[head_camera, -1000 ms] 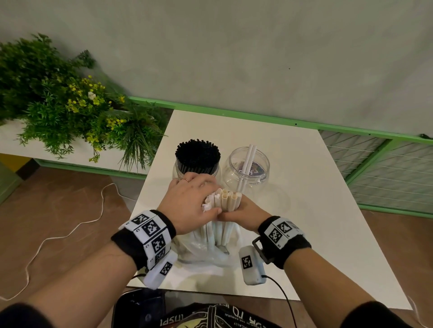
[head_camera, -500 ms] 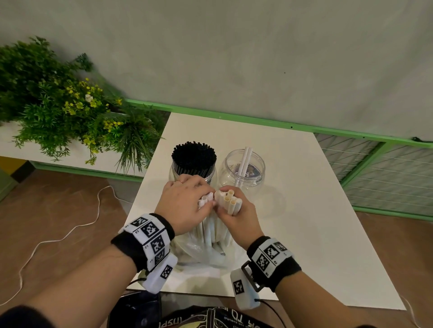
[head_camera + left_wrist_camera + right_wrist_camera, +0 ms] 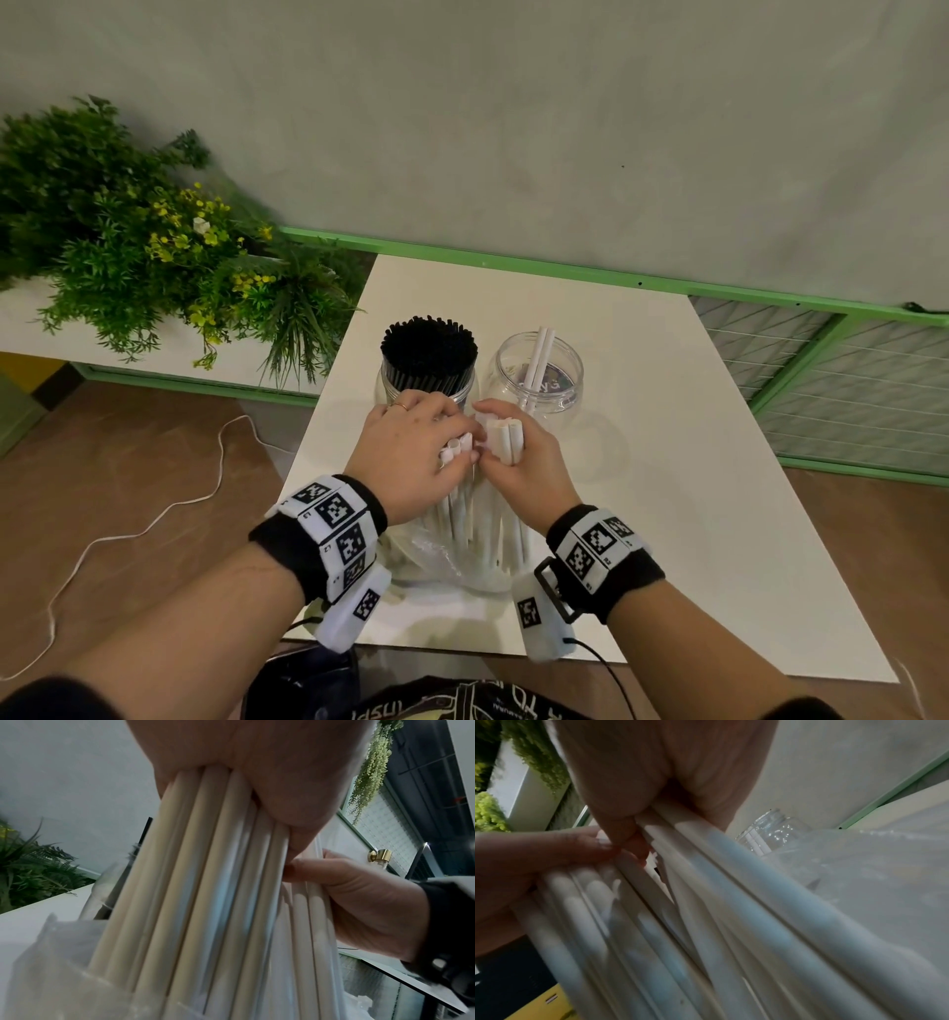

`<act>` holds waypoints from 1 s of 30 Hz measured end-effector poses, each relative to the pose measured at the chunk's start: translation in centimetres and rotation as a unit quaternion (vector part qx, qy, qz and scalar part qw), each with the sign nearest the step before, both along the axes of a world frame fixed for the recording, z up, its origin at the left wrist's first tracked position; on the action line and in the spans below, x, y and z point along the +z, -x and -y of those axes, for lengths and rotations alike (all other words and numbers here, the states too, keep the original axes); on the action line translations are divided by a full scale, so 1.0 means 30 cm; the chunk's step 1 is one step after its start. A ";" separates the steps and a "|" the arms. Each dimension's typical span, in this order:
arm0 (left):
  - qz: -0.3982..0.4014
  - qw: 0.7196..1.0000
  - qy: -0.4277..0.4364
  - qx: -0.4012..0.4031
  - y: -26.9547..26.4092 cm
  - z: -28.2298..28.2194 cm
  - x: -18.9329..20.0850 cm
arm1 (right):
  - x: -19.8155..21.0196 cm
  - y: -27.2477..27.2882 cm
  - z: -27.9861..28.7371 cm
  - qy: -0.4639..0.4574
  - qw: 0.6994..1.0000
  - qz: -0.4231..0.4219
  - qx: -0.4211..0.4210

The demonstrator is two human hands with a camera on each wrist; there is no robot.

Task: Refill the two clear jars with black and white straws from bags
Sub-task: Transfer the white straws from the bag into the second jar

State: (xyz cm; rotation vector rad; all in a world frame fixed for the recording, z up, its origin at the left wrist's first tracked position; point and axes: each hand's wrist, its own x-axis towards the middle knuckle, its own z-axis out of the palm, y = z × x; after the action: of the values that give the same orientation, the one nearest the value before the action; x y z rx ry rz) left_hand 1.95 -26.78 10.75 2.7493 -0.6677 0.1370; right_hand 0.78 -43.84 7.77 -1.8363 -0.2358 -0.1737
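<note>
White straws (image 3: 464,506) stand upright in their bag (image 3: 436,557) at the desk's (image 3: 667,462) near edge, now parted into two bunches where a second ago they were one. The left hand (image 3: 411,452) grips one bunch, the right hand (image 3: 518,467) the other (likely bound for the near-empty jar (image 3: 536,372) at 12 o'clock).

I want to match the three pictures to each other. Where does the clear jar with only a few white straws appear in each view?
Head: the nearly empty jar stands upper centre, right of the black-straw jar.
Left wrist: not in it; the white straws block that side.
Right wrist: upper right of centre, behind the bag.
Shared landmark: the right hand's straw bunch.
</note>
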 end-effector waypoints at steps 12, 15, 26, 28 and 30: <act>-0.003 1.000 -0.009 -0.006 0.000 -0.003 -0.001 | 0.041 -0.006 0.038 0.019 0.998 -0.030 0.043; 0.002 1.000 -0.007 -0.005 0.003 -0.005 -0.001 | 0.060 -0.003 0.046 0.005 1.000 -0.019 0.005; 0.001 1.000 0.003 -0.004 0.001 -0.006 0.000 | 0.226 -0.040 0.116 -0.064 0.993 0.045 -0.086; 0.001 1.000 0.005 -0.006 0.002 -0.008 -0.001 | 0.266 -0.044 0.133 -0.078 0.990 0.055 -0.104; 0.003 1.000 0.009 -0.009 0.004 -0.009 -0.001 | 0.313 -0.053 0.154 -0.100 0.985 0.070 -0.120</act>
State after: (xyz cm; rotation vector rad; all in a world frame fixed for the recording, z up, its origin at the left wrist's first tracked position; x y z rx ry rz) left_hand 1.83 -26.50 10.72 2.7270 -0.6887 0.1460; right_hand 2.38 -48.45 17.17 -1.6494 -0.0888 -0.4791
